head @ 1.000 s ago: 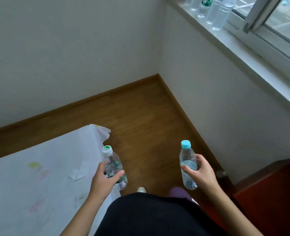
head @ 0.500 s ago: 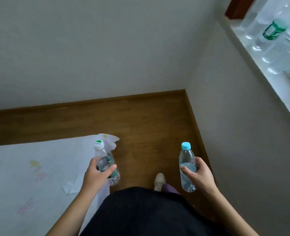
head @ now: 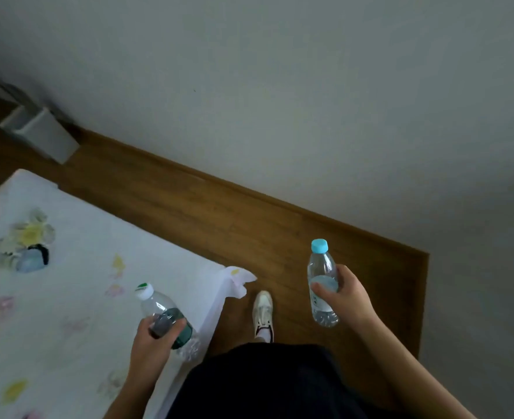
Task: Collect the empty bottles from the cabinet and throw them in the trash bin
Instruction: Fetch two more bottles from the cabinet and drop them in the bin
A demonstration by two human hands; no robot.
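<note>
Brown wooden flooring [head: 189,204] runs along a pale wall toward the grey rectangular trash bin [head: 42,133], which stands far left of both hands. Nearer it, the left hand [head: 154,340] wraps a clear plastic green-labelled bottle [head: 166,317], tilted; the right hand [head: 347,300] clasps an upright clear blue-capped bottle [head: 322,282].

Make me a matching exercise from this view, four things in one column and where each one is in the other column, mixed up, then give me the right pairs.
Things:
1. blue-capped bottle
2. white-capped bottle
3. grey bin
4. white shoe

Places:
A. on the wooden floor between the arms
B. in the left hand
C. against the wall, far left
D. in the right hand

Pairs: 1-D, 2-B, 3-C, 4-A
</note>
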